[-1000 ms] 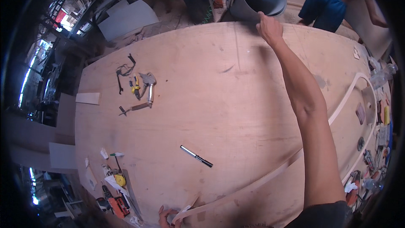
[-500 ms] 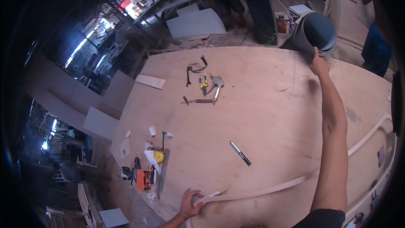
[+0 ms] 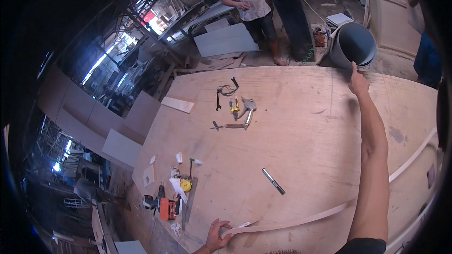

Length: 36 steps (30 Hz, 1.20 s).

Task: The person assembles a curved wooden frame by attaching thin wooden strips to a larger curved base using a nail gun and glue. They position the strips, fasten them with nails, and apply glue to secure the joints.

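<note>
My left hand is at the near edge of the wooden tabletop, fingers and thumb round the end of a thin pale wooden strip. The strip curves away to the right, passing behind my right forearm. My right arm reaches far across the table. At its end, my right hand points with the index finger stretched out and the others curled; I see nothing in it. The fingertip overlaps the lower rim of a grey cylindrical bin beyond the far edge; contact cannot be made out. A marker pen lies mid-table.
Pliers, a wrench and a hammer-like tool lie towards the back. An orange-and-black power drill and a yellow tape measure are at the left edge. A person stands behind the table.
The view has tilted up slightly, so the table sits lower in the picture. The person at the back shows more fully. Both hands keep about the same places on the table.
</note>
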Each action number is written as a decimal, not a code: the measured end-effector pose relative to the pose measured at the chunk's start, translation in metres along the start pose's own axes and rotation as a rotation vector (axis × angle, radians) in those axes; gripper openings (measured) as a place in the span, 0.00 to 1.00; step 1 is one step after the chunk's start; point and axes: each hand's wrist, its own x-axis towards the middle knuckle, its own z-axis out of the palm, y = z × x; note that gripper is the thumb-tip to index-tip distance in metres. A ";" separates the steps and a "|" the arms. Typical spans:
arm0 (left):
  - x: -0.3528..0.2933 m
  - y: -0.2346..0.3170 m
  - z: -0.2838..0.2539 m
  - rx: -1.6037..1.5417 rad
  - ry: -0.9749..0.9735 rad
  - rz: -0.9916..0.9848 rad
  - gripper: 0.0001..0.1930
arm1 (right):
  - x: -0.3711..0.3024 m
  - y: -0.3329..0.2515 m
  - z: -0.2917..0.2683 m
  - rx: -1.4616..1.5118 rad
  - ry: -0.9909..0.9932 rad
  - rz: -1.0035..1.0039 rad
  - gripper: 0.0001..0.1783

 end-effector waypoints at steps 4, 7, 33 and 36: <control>0.000 0.001 0.000 0.006 -0.001 -0.007 0.30 | -0.001 -0.002 0.000 -0.002 -0.007 0.007 0.58; 0.002 0.001 0.000 0.010 0.003 -0.003 0.30 | 0.000 0.000 -0.001 -0.004 0.004 0.009 0.57; -0.004 0.004 -0.001 0.058 0.028 -0.005 0.29 | -0.010 -0.018 0.002 0.023 0.004 0.009 0.53; -0.007 0.007 -0.001 0.063 0.013 -0.015 0.29 | 0.009 -0.005 0.020 0.055 0.022 -0.056 0.56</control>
